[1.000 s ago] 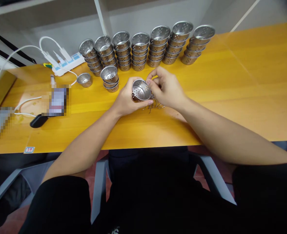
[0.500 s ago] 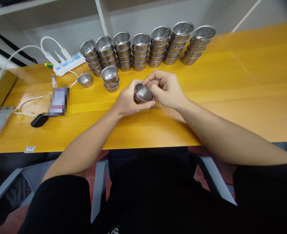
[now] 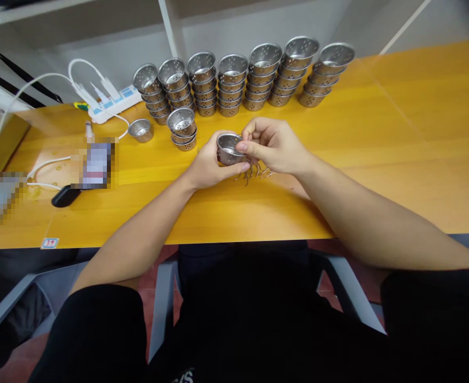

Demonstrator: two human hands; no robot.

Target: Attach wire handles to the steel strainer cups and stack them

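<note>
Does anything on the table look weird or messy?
A little: one cup sits alone, apart from the tall stacks and the short stack, and thin wire pieces lie jumbled beside the held cup. I see nothing clearly spilled or broken.

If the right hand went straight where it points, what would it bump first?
Probably the cup in the left hand; the right hand is at its rim, maybe touching.
</note>
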